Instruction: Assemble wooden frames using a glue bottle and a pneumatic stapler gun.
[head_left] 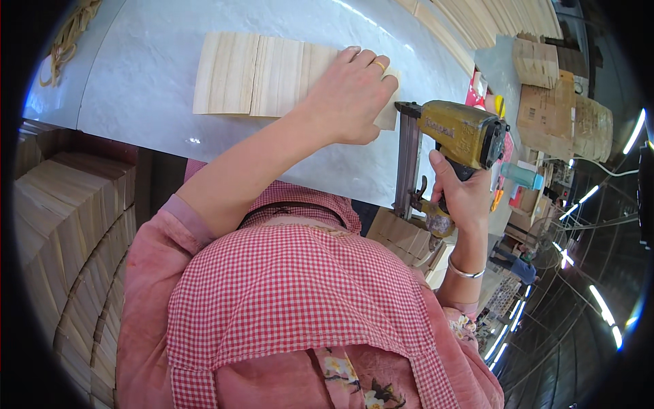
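Observation:
A flat panel of pale wooden boards [228, 75] lies on the grey-white worktop, with a dark seam across it. My left hand [354, 95] grips its right end, fingers bent over the far side and thumb toward the near edge. That hand hides much of the panel's right end. In my right hand [463, 194] is a yellow and black nail gun [455, 128], its grip wrapped by my fingers. The gun's nose sits beside the panel's right end; whether the two touch I cannot tell. Its long metal magazine points toward me, over the table's near edge.
Bare worktop [143, 68] surrounds the panel. Long wooden strips [490, 20] lie at the far right, near stacked boards [535, 63] and a cardboard box [547, 112]. Wood stacks [75, 198] stand low at left. A blue-green bottle [521, 176] is at right; string [65, 41] lies far left.

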The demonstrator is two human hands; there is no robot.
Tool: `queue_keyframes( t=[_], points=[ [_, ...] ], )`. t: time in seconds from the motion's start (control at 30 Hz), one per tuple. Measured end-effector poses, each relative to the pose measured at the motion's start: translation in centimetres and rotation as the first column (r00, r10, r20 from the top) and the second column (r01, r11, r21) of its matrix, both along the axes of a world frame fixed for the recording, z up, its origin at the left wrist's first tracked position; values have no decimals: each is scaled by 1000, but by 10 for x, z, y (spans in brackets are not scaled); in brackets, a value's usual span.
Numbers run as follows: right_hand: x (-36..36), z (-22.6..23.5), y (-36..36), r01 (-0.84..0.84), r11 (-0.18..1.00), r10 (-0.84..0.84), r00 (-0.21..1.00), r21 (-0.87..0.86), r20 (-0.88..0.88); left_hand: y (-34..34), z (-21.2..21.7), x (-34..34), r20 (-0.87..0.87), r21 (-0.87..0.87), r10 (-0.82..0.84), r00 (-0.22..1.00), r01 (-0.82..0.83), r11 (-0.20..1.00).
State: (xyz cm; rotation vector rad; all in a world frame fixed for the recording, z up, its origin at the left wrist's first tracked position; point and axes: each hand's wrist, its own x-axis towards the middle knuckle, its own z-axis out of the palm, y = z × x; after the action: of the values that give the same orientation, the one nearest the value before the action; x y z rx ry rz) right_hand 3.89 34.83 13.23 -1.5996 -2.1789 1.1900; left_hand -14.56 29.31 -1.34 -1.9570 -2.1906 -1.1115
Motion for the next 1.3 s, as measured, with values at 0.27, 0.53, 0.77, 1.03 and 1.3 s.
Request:
queue_keyframes(
  t=[0.27, 0.53, 0.77, 1.03, 1.3],
  points=[
    [-2, 4, 1, 35, 998, -36, 999, -48, -10, 1, 0, -1, 9, 14, -9, 1000, 9, 1000],
    [-5, 14, 20, -24, 997, 27, 999, -79, 36, -2, 3, 0, 18, -43, -12, 1000, 13, 999],
    [-30, 16, 41, -77, 996, 80, 995, -39, 65, -1, 5, -3, 29, -64, -24, 999, 25, 998],
    [-40, 14, 50, -134, 989, 137, 988, -57, 64, -3, 8, -4, 44, -121, -34, 998, 39, 992],
    [-46, 14, 53, -138, 988, 144, 987, -74, 77, -4, 6, -6, 71, -125, -44, 996, 53, 991]
  ],
)
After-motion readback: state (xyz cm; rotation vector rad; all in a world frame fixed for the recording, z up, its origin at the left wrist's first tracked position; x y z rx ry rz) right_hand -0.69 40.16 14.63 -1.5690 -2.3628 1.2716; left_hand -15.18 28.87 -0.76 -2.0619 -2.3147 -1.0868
